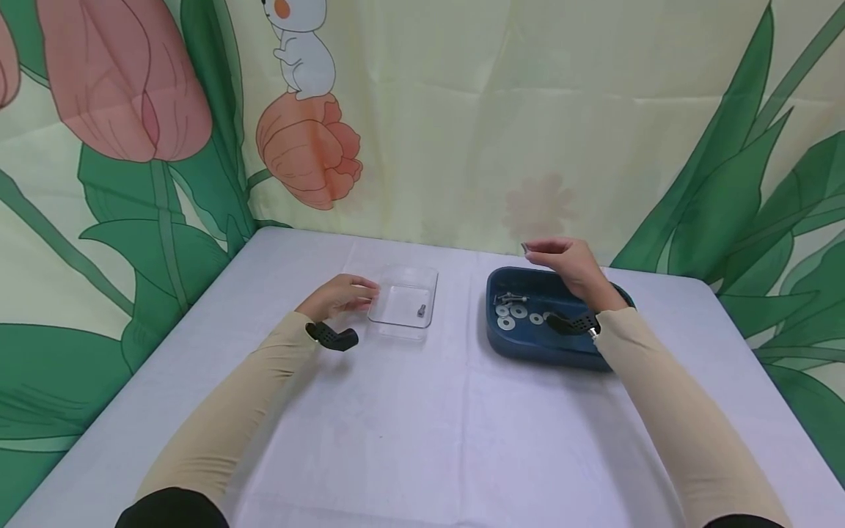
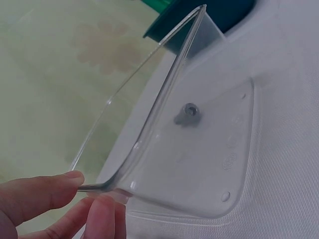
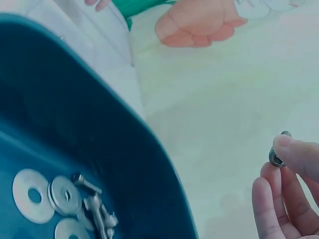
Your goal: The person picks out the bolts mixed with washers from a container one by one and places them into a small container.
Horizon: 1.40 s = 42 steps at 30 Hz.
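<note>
A small metal nut point(image 3: 275, 158) is pinched in the right hand's point(image 1: 569, 265) fingertips, above the blue tray point(image 1: 521, 345) (washers point(image 1: 511, 316) and bolts inside). The left hand point(image 1: 339, 295) grips the corner of the clear container point(image 1: 404, 297), which holds one small metal piece point(image 2: 188, 114).

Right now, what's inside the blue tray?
Inside the blue tray lie flat metal washers and a few bolts. The right hand and wrist hover over its right side, so anything lying there is hidden.
</note>
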Each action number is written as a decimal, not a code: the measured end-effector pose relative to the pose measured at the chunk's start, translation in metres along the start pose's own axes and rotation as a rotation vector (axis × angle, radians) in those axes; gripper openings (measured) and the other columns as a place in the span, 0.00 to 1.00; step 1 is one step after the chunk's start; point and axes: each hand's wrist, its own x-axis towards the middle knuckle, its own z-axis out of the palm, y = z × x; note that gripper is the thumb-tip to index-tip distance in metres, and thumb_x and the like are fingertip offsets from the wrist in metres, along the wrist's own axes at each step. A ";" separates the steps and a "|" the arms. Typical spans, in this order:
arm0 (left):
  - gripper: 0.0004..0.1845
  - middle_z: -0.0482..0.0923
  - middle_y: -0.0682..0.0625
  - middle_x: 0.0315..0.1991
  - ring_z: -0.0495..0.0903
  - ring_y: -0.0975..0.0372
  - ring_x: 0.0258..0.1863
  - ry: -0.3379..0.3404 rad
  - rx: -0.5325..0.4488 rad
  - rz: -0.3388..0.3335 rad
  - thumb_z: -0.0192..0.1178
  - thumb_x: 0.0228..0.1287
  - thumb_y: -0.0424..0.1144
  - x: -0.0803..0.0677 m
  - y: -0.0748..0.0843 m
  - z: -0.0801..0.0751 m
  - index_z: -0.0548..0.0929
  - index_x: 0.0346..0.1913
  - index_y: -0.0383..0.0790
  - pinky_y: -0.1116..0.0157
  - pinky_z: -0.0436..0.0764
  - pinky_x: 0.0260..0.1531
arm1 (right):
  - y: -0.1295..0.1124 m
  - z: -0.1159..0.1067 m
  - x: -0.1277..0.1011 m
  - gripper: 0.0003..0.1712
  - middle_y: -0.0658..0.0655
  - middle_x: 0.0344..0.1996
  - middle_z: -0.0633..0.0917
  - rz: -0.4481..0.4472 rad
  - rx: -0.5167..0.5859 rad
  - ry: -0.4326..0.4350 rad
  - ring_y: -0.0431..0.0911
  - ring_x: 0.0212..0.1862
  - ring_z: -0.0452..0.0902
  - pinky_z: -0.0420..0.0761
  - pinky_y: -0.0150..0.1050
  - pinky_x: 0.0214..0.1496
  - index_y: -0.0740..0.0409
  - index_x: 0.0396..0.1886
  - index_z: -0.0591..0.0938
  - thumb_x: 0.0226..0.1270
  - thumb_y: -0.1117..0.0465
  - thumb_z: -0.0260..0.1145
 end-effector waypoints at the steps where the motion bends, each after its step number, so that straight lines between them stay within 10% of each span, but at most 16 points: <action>1: 0.23 0.70 0.41 0.59 0.73 0.60 0.45 0.000 0.001 -0.002 0.58 0.66 0.37 0.000 0.000 0.000 0.71 0.62 0.34 0.72 0.77 0.47 | -0.001 0.002 0.001 0.28 0.36 0.34 0.80 0.002 0.000 0.000 0.35 0.44 0.75 0.69 0.46 0.67 0.59 0.56 0.78 0.57 0.52 0.70; 28: 0.23 0.71 0.41 0.58 0.73 0.62 0.41 -0.012 -0.015 0.013 0.58 0.65 0.36 -0.003 0.001 -0.002 0.71 0.62 0.33 0.77 0.77 0.39 | -0.037 0.050 0.024 0.18 0.40 0.33 0.83 -0.072 0.151 -0.061 0.37 0.43 0.77 0.69 0.47 0.66 0.61 0.50 0.82 0.59 0.64 0.68; 42: 0.23 0.71 0.40 0.59 0.74 0.62 0.40 -0.012 -0.011 0.019 0.58 0.65 0.36 -0.004 0.001 -0.001 0.71 0.62 0.32 0.78 0.78 0.36 | -0.050 0.078 0.030 0.21 0.58 0.50 0.83 -0.058 0.082 -0.096 0.47 0.53 0.76 0.71 0.44 0.65 0.64 0.53 0.79 0.60 0.63 0.67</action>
